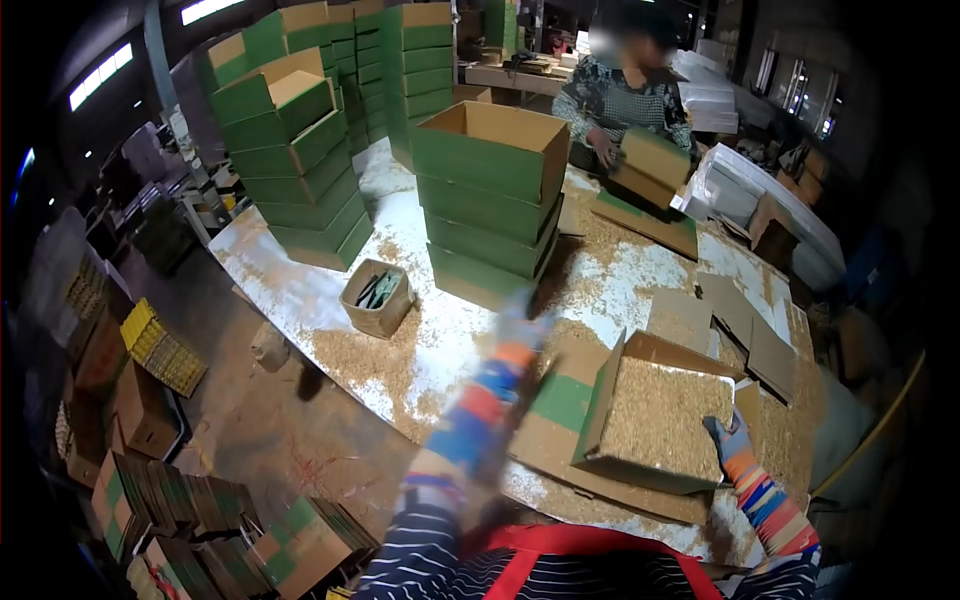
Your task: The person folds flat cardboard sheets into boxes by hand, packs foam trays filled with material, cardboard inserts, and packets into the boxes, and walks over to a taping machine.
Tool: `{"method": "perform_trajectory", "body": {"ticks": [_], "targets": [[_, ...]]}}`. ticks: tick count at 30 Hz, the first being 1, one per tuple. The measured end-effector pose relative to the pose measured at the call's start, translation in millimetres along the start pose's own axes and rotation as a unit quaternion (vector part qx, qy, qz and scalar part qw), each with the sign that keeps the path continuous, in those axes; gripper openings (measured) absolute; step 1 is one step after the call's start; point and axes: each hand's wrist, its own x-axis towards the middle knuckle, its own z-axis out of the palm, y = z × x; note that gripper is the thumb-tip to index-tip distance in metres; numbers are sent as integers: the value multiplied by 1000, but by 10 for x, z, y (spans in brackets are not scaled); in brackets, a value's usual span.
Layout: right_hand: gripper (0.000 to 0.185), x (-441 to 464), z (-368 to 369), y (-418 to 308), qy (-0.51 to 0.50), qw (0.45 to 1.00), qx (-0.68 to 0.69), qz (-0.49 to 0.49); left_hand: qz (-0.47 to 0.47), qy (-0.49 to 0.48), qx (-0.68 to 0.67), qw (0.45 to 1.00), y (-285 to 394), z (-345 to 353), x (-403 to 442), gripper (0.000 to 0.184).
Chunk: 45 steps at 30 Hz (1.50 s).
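An open cardboard box (pixel 665 415) filled with tan, grain-like material lies on the table in front of me. My right hand (pixel 727 440), in a grey glove, is against the box's right side, its fingers over the edge. My left hand (pixel 520 325), smeared by motion, reaches forward near the base of a stack of green boxes (pixel 490 160); whether it touches them or holds anything is unclear. Beneath the filled box is a flat green and brown cardboard piece (pixel 555 410).
A small tub (pixel 380 305) with dark items stands left of centre. Tall green box stacks (pixel 300 180) rise at the back left. Across the table, a co-worker (pixel 625 100) handles a cardboard box (pixel 650 165). Flat cardboard pieces (pixel 745 325) lie at the right.
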Motion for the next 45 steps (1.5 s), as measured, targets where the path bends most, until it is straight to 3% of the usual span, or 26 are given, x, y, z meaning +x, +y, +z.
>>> {"method": "perform_trajectory", "body": {"ticks": [2,3,4,7,9,12,15,17,18,19,20,22,23,25,26,28,30,31,33,35,37,38,40,41,43,45], "targets": [[51,-146,187,-851,59,910,-351,-210,-80,75,266,958,-575,-611,150,72],[52,-197,252,-1148,85,804,-506,-301,-75,185,517,832,-1307,-657,236,79],[53,-158,191,-1117,22,801,-534,-270,-216,65,466,856,-1015,-1177,255,75],[50,5,200,-995,-148,911,-380,61,-224,20,481,847,-1534,-1650,317,58],[47,64,251,-728,-158,893,-420,41,-173,-21,447,877,-2038,-1652,309,59],[47,118,278,-666,-195,876,-438,55,-152,-40,413,897,-1709,-1431,117,68],[52,155,266,-551,-219,877,-423,59,7,-21,440,898,-1820,-898,-273,40],[55,171,296,-594,-230,863,-442,81,35,-102,322,941,-1268,-781,-526,41],[54,133,289,-480,-205,876,-435,42,-66,-104,157,980,-691,-818,-539,41],[56,150,316,-454,-247,851,-455,90,-66,45,27,996,-833,-643,-595,31],[50,133,284,-719,-259,846,-464,37,-115,81,-26,990,-750,-606,-578,28],[43,224,64,-1056,-284,881,-378,-16,-40,56,235,970,-821,-504,-657,36],[40,296,-107,-1194,-173,934,-309,-45,34,41,346,937,-870,-417,-677,41],[35,537,-491,-1283,39,988,-148,-7,-46,-103,348,931,-575,-382,-615,45],[37,753,-648,-999,169,966,-183,-76,-119,-213,375,894,-368,-360,-546,47],[46,1301,-922,123,170,944,-274,-69,-153,-160,356,908,-498,-192,-550,42],[57,1729,-841,823,-143,917,-350,126,-167,-142,352,910,-244,-203,-534,35],[54,1820,-670,1042,-159,911,-344,164,-182,-93,374,905,-550,-158,-538,33],[55,1999,-143,1561,52,916,-385,98,-198,7,282,939,-395,-198,-558,33],[53,2247,138,1794,0,936,-339,96,-201,87,279,935,-689,-209,-559,33],[51,2510,319,1940,-45,949,-296,98,-169,154,47,972,-1270,-321,-530,44],[43,2689,418,2236,-20,992,-117,43,-192,149,-140,960,-1068,-358,-537,39],[29,2904,489,2129,33,998,-50,-17,-236,133,-205,940,-786,-508,-539,27],[28,2706,344,1404,64,998,-1,12,-268,118,-274,916,-776,-571,-529,25],[20,2542,140,871,220,955,-114,-165,-234,152,-286,917,-659,-649,-521,24],[19,2204,-57,362,206,812,-406,-366,-194,175,-226,938,-1005,-655,-489,20]]}}
